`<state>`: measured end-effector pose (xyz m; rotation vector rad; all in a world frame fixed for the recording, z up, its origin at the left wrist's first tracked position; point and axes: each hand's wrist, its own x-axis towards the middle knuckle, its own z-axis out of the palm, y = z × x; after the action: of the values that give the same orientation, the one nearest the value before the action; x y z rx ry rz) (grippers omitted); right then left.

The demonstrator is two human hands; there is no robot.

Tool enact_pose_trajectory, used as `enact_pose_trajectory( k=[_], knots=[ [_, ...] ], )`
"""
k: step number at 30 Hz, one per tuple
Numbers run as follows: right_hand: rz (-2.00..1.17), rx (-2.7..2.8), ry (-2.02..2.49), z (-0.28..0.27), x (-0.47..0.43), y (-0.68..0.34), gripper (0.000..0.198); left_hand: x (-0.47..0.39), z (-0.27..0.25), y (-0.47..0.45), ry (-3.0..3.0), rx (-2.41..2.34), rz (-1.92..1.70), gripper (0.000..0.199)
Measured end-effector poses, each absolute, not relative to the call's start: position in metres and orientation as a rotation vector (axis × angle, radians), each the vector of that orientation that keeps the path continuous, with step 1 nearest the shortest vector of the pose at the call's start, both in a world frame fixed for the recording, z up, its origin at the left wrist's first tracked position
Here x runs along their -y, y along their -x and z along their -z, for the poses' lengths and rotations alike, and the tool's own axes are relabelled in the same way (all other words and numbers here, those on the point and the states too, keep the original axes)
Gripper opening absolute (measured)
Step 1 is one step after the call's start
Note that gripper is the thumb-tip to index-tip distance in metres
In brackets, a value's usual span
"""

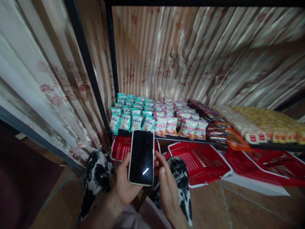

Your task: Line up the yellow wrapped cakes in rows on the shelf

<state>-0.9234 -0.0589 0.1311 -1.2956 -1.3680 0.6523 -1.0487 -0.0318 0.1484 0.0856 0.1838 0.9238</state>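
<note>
A smartphone (142, 157) with a dark screen and a pale case lies face up in my left hand (126, 181). My left palm is under its lower left part, with the thumb along the left edge. A small bright reflection shows on the screen. My right hand (168, 184) is close by the phone's right edge, its fingers loosely bent and apart; whether a fingertip touches the case I cannot tell. Both hands are above my lap, between knees in black-and-white patterned trousers (98, 171).
Ahead, a low shelf carries rows of green snack bags (136, 122), white-and-red snack bags (188, 128), dark packets (216, 132) and yellowish packs (286, 135). Red baskets (200, 162) stand beneath on the tiled floor (209, 206). Patterned curtains (152, 47) hang behind; a dark metal post (88, 63) stands left.
</note>
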Motion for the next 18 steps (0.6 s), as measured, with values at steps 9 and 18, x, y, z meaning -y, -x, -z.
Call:
enact_pose_trajectory(
  k=[9,18],
  knots=[
    [-0.783,1.292,1.355,-0.119,0.070,0.920,0.046,0.042,-0.136,1.045,0.001,-0.179,-0.914,0.051],
    [-0.937,1.211,1.314,-0.108,0.055,0.927,0.047,0.038,-0.127,1.050,0.018,-0.155,-0.975,0.051]
  ],
)
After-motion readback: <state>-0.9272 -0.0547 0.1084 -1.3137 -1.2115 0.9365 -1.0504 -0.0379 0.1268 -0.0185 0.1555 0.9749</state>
